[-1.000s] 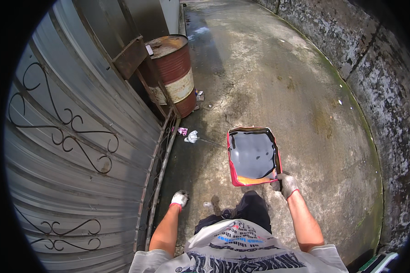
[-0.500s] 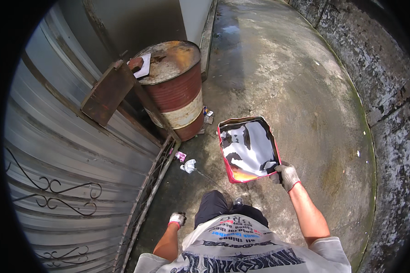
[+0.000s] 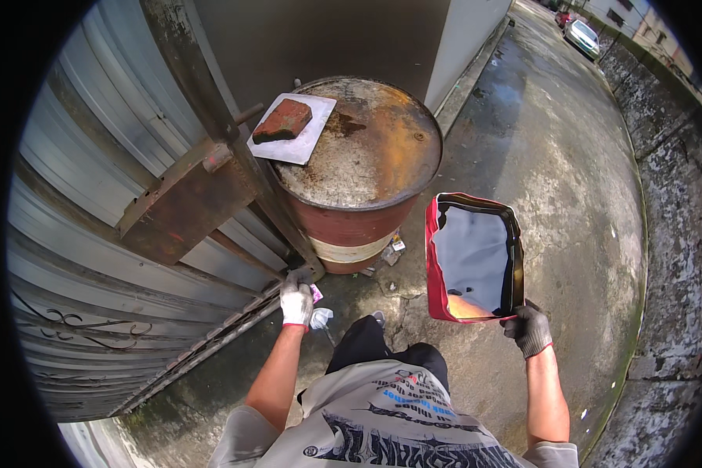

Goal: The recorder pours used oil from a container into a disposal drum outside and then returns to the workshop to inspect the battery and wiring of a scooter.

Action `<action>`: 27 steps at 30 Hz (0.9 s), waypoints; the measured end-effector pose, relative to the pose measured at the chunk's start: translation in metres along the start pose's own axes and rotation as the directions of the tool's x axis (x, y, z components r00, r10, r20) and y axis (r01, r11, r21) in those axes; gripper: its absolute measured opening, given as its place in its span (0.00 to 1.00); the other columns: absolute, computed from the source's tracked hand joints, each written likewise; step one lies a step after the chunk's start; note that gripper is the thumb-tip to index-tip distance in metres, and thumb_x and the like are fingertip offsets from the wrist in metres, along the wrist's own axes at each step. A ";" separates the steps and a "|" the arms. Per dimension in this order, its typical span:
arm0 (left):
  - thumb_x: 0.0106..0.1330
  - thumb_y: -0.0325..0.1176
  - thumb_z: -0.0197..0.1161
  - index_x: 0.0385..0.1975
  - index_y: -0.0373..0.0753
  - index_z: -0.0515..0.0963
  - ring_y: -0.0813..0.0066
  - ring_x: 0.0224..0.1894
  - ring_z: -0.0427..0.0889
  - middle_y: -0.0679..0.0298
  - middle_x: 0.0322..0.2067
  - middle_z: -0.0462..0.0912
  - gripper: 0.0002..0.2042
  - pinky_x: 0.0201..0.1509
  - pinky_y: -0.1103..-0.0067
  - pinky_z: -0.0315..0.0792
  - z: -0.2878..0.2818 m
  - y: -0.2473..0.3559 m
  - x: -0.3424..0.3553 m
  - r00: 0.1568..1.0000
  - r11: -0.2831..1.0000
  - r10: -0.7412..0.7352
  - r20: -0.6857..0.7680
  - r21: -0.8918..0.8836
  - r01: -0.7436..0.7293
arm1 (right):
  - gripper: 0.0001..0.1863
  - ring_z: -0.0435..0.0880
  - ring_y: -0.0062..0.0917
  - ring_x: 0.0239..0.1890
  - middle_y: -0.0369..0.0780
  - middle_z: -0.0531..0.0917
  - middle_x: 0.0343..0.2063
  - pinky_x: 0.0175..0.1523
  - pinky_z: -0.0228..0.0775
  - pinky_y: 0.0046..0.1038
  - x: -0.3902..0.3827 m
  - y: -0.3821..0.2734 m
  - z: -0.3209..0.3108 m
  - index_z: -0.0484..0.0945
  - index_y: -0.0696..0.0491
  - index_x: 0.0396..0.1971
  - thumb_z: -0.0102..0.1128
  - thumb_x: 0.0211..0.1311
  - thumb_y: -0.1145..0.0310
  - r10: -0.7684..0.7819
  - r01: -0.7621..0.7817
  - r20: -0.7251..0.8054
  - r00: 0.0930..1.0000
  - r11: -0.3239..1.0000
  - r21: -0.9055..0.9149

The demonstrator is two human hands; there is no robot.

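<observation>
My right hand (image 3: 530, 329), in a grey-palmed work glove, grips the lower right corner of a red-sided rectangular metal tin (image 3: 472, 261). The tin's open face is toward me, and its shiny inside shows reflections. My left hand (image 3: 296, 298), gloved in white and grey with a red cuff, is closed on the edge of a corrugated metal gate (image 3: 93, 234), beside its upright frame bar. Just past the gate's edge stands a rusty red and white drum (image 3: 366, 222). A broken brick (image 3: 285, 120) lies on a white sheet (image 3: 310, 140) on its lid.
A rusty plate (image 3: 187, 207) juts from the gate frame. Litter (image 3: 398, 243) lies at the drum's foot, and a crumpled white scrap (image 3: 320, 317) near my left hand. A stained wall (image 3: 682, 210) borders the concrete on the right; a parked car (image 3: 582, 37) stands far ahead.
My left hand has risen from beside my leg to the gate's edge. The drum is nearer in view, showing its brick. My right hand still holds the tin, now tilted more upright and farther right.
</observation>
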State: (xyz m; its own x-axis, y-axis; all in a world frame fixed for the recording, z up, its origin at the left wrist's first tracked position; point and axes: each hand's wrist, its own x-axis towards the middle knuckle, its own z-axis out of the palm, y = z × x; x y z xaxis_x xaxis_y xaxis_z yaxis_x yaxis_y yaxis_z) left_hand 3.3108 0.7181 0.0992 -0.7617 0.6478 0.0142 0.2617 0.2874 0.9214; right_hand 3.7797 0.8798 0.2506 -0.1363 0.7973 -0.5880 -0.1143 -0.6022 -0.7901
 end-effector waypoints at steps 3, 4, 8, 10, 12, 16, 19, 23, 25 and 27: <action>0.61 0.26 0.50 0.41 0.33 0.75 0.69 0.29 0.79 0.57 0.28 0.80 0.11 0.37 0.76 0.73 0.033 0.134 0.079 0.988 0.997 0.052 -0.145 -0.054 -0.060 | 0.20 0.76 0.29 0.15 0.52 0.81 0.28 0.16 0.67 0.26 0.052 -0.060 0.020 0.69 0.66 0.45 0.43 0.49 0.76 0.010 -0.007 0.026 1.000 0.996 -0.092; 0.62 0.29 0.52 0.42 0.33 0.75 0.72 0.24 0.76 0.60 0.26 0.79 0.12 0.31 0.77 0.72 0.035 0.123 0.116 0.965 0.995 0.081 -0.247 -0.036 -0.093 | 0.20 0.76 0.29 0.15 0.52 0.81 0.28 0.16 0.67 0.26 0.076 -0.076 0.031 0.69 0.66 0.45 0.43 0.49 0.76 0.019 -0.011 0.073 0.997 0.993 -0.114; 0.61 0.35 0.57 0.48 0.33 0.72 0.80 0.13 0.67 0.66 0.18 0.73 0.17 0.14 0.80 0.60 0.060 0.165 0.201 0.926 0.877 -0.304 -0.225 -0.447 0.179 | 0.18 0.72 0.26 0.13 0.50 0.81 0.27 0.16 0.65 0.25 0.162 -0.139 0.052 0.70 0.65 0.42 0.43 0.49 0.75 0.027 0.006 0.203 0.979 0.987 -0.160; 0.59 0.33 0.57 0.44 0.31 0.73 0.77 0.14 0.69 0.64 0.18 0.74 0.16 0.17 0.77 0.63 0.069 0.168 0.230 0.880 0.876 -0.370 -0.297 -0.428 0.224 | 0.19 0.73 0.27 0.13 0.48 0.80 0.23 0.16 0.66 0.26 0.202 -0.165 0.061 0.70 0.66 0.43 0.43 0.50 0.75 0.063 -0.023 0.185 0.981 0.977 -0.212; 0.59 0.33 0.58 0.42 0.31 0.73 0.76 0.14 0.69 0.63 0.18 0.75 0.15 0.18 0.76 0.64 0.074 0.148 0.258 0.829 0.900 -0.385 -0.406 -0.365 0.240 | 0.20 0.74 0.28 0.13 0.47 0.79 0.22 0.15 0.66 0.26 0.241 -0.191 0.073 0.70 0.66 0.45 0.43 0.51 0.75 0.068 -0.001 0.248 0.966 0.965 -0.260; 0.54 0.41 0.61 0.42 0.27 0.75 0.54 0.41 0.79 0.46 0.38 0.80 0.23 0.42 0.67 0.71 0.063 0.092 0.293 0.704 0.835 -0.541 -0.460 -0.195 0.514 | 0.21 0.78 0.31 0.13 0.47 0.80 0.22 0.15 0.70 0.28 0.313 -0.244 0.093 0.69 0.65 0.48 0.45 0.52 0.75 0.126 0.012 0.358 0.925 0.933 -0.359; 0.51 0.45 0.63 0.41 0.28 0.76 0.52 0.47 0.78 0.45 0.43 0.79 0.25 0.49 0.68 0.71 0.078 0.112 0.305 0.612 0.765 -0.569 -0.548 -0.082 0.639 | 0.20 0.78 0.32 0.15 0.47 0.81 0.25 0.15 0.68 0.28 0.356 -0.280 0.112 0.71 0.63 0.46 0.46 0.49 0.74 0.127 0.048 0.352 0.927 0.893 -0.447; 0.48 0.47 0.65 0.38 0.30 0.79 0.53 0.47 0.78 0.45 0.42 0.79 0.25 0.51 0.68 0.72 0.091 0.115 0.311 0.558 0.667 -0.592 -0.581 0.035 0.744 | 0.21 0.79 0.31 0.15 0.47 0.81 0.24 0.16 0.73 0.30 0.398 -0.318 0.130 0.69 0.62 0.49 0.46 0.52 0.75 0.184 0.062 0.390 0.902 0.839 -0.541; 0.47 0.47 0.66 0.37 0.31 0.79 0.53 0.46 0.79 0.46 0.41 0.80 0.24 0.49 0.69 0.72 0.074 0.087 0.301 0.491 0.655 -0.612 -0.620 -0.049 0.754 | 0.20 0.80 0.30 0.15 0.47 0.81 0.24 0.16 0.72 0.29 0.407 -0.329 0.152 0.70 0.61 0.48 0.46 0.52 0.76 0.242 0.072 0.453 0.858 0.816 -0.573; 0.47 0.47 0.66 0.37 0.30 0.79 0.54 0.46 0.79 0.47 0.41 0.80 0.25 0.48 0.69 0.73 0.071 0.081 0.295 0.553 0.696 -0.624 -0.552 -0.073 0.714 | 0.19 0.79 0.30 0.15 0.46 0.81 0.23 0.16 0.71 0.30 0.419 -0.335 0.167 0.70 0.61 0.46 0.46 0.52 0.75 0.264 0.092 0.481 0.836 0.797 -0.597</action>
State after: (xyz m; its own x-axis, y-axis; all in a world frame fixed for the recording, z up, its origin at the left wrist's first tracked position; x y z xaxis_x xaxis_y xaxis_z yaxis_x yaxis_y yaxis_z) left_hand 3.1495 0.9825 0.1505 -0.9117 -0.2108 -0.3528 -0.4045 0.6115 0.6800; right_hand 3.5967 1.4090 0.2981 -0.6171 0.4886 -0.6168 0.4841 -0.3822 -0.7871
